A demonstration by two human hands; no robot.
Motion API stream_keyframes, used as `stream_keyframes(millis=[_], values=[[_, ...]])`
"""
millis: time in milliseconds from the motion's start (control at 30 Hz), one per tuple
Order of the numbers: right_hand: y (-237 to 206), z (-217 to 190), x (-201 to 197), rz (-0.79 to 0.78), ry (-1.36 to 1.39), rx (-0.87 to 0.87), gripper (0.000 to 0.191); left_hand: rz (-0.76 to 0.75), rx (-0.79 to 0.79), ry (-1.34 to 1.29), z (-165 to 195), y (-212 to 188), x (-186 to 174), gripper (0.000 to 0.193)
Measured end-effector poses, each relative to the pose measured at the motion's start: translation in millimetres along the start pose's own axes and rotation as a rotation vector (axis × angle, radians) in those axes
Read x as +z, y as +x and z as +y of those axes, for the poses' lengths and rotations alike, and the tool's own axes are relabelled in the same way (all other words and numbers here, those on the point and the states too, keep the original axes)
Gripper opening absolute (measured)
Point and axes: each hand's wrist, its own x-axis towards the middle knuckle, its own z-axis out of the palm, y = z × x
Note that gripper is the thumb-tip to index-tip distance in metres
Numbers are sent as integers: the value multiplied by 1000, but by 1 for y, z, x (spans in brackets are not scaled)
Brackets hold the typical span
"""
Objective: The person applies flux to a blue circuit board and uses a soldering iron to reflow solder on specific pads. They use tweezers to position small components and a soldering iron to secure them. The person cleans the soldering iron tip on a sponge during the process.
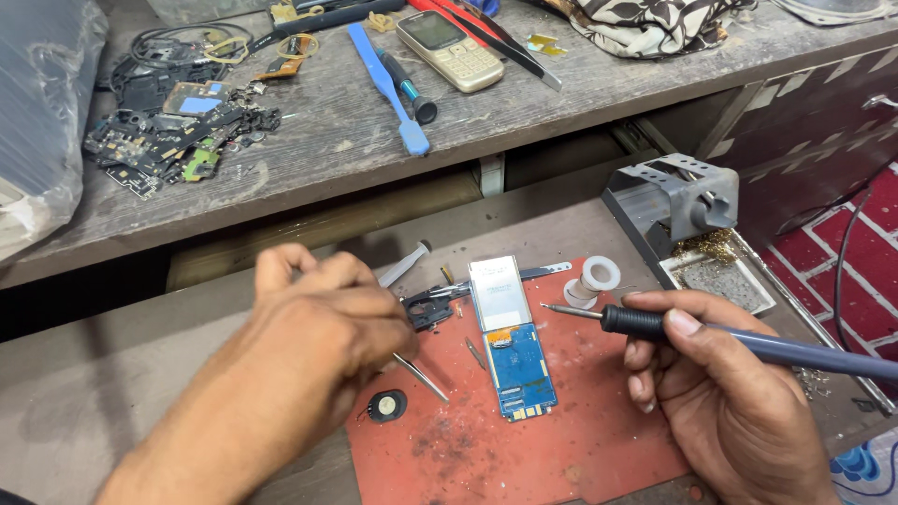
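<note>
The blue circuit board (pixel 520 360) lies between the left hand (pixel 327 323), pinching tweezers (pixel 419 376), and the right hand (pixel 720 393), gripping a soldering iron (pixel 655 324).

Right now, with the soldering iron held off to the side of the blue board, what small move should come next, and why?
Probably swing the soldering iron in the right hand leftward toward the blue circuit board. Its tip points at the board but hangs clear of it, above the red mat, while the left hand holds tweezers beside it.

Likely a phone-repair workshop: soldering iron (pixel 748 344), scrap circuit boards (pixel 173 136).
</note>
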Motion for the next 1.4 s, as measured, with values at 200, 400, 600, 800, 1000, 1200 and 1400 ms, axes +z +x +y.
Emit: stream_keyframes(millis=[200, 400, 600, 800, 1000, 1200, 1400], values=[[-1, -1, 3, 26, -27, -5, 39, -71, -20, 37, 3, -1, 11, 24], [-3, -2, 5, 15, -21, -1, 39, -82, -8, -58, 8, 3, 8, 25], [-3, -1, 4, -4, 19, -15, 38, 46, -68, 44, 9, 11, -3, 25], [-3, -2, 3, -10, 21, -5, 39, 168, -140, 75, 8, 17, -18, 24], [-5, 0, 4, 35, -47, 3, 40, 130, -212, 59, 0, 36, 3, 17], [-4, 1, 6, 30, -18, 8, 40, 93, -167, 139, -6, 59, 27, 29], [-7, 2, 9, 36, -50, 17, 40, 43, -154, 180, -9, 64, 30, 29]])
